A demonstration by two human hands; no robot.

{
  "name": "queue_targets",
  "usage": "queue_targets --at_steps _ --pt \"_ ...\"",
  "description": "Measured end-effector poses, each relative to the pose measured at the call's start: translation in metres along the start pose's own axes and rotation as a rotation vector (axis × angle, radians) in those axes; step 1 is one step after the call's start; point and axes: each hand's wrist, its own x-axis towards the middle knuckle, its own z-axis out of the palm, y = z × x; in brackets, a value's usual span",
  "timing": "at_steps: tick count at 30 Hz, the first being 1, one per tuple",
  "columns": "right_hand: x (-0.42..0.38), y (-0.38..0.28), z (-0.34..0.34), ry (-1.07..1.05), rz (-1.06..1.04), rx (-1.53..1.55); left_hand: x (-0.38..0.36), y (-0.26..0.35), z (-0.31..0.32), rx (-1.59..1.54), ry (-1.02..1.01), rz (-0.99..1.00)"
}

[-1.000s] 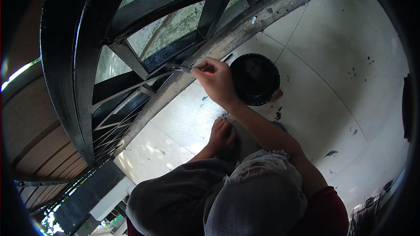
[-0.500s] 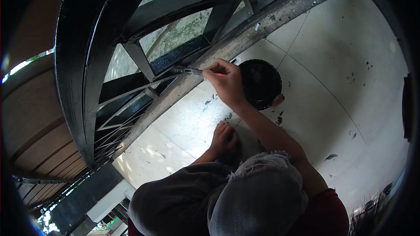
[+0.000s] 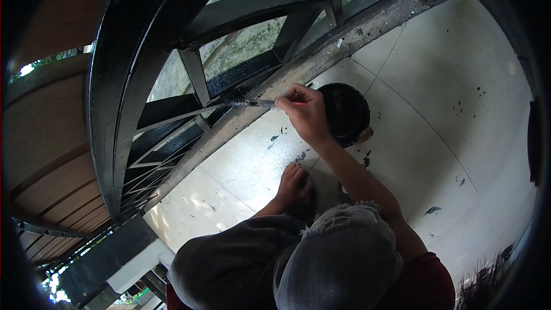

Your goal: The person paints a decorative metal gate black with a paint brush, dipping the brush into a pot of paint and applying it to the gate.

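My right hand point(image 3: 308, 116) pinches the handle of a paintbrush point(image 3: 261, 103), a bit of red showing by the fingers. The brush's dark bristles point left and meet the low black bars of the metal railing point(image 3: 198, 77), close to the stone curb. Right beside that hand, on the floor, stands a round black bucket point(image 3: 368, 109) with a dark inside. My left hand point(image 3: 294, 185) is lower down, in front of my knees, its fingers curled and closed; what lies under them is hidden in shadow.
Pale floor tiles point(image 3: 425, 155) carry dark paint spots. A worn curb point(image 3: 310, 69) runs diagonally under the railing, with a small white piece point(image 3: 340, 42) on it. Wooden slats point(image 3: 57, 189) appear at left. My grey-clad knees point(image 3: 338, 258) fill the bottom.
The brush and my right hand have shifted slightly down along the railing, and the brush lies nearer level. The whole view has tilted a little. My left hand stays in place.
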Motion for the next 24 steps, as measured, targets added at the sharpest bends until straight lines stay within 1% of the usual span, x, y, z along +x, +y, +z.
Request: queue_targets --at_steps 1,3,4,7,8,10,11,12,13,14,15,16,17,19,20,21,23,24 --pt "-0.003 0.002 0.008 0.006 0.004 -0.001 -0.001 0.001 0.0 0.007 -0.015 -0.014" --pt "-0.003 0.004 0.027 -0.082 0.073 0.131 0.001 0.002 0.003 -0.016 -0.003 0.009" --pt "-0.01 0.004 0.028 -0.095 -0.019 0.03 0.002 0.001 0.002 -0.032 0.015 0.025" --pt "-0.014 -0.004 0.008 -0.05 -0.013 0.07 0.0 0.001 0.003 -0.032 0.011 0.0" --pt "-0.012 -0.008 0.004 -0.046 -0.032 0.006 -0.003 0.0 0.001 -0.032 0.006 -0.002" --pt "-0.017 0.006 0.025 -0.054 -0.014 0.036 -0.004 -0.002 0.002 0.009 -0.052 -0.04" --pt "-0.02 0.012 0.033 -0.072 -0.004 0.067 -0.002 -0.003 0.004 0.007 -0.044 -0.031" --pt "-0.032 0.012 0.036 -0.089 0.007 -0.009 -0.002 -0.006 0.007 -0.036 -0.011 0.022" --pt "-0.041 0.015 0.037 -0.078 -0.022 0.003 -0.007 -0.011 0.009 -0.076 0.018 0.071" --pt "-0.047 0.018 0.034 -0.072 -0.009 0.038 -0.014 -0.017 0.01 -0.084 -0.034 -0.002" --pt "-0.051 0.017 0.03 -0.067 0.003 0.071 -0.013 -0.015 0.007 -0.08 -0.03 0.001" --pt "-0.052 0.017 0.025 -0.096 0.058 0.043 -0.011 -0.012 0.006 -0.087 -0.028 -0.004" --pt "-0.052 0.018 0.03 -0.098 0.053 0.037 -0.008 -0.009 0.006 -0.098 -0.025 -0.008" --pt "-0.048 0.024 0.043 -0.085 0.046 0.25 -0.012 -0.01 0.006 -0.094 -0.03 -0.014" --pt "-0.049 0.029 0.045 -0.072 0.067 0.201 -0.011 -0.011 0.007 -0.081 -0.037 -0.022" --pt "-0.053 0.036 0.044 -0.077 0.042 0.103 -0.012 -0.015 0.009 -0.074 -0.013 -0.001" --pt "-0.066 0.031 0.039 -0.07 0.079 0.11 -0.019 -0.024 0.011 -0.133 -0.108 -0.059" --pt "-0.061 0.03 0.043 -0.085 0.052 0.105 -0.016 -0.021 0.009 -0.104 -0.076 -0.041"
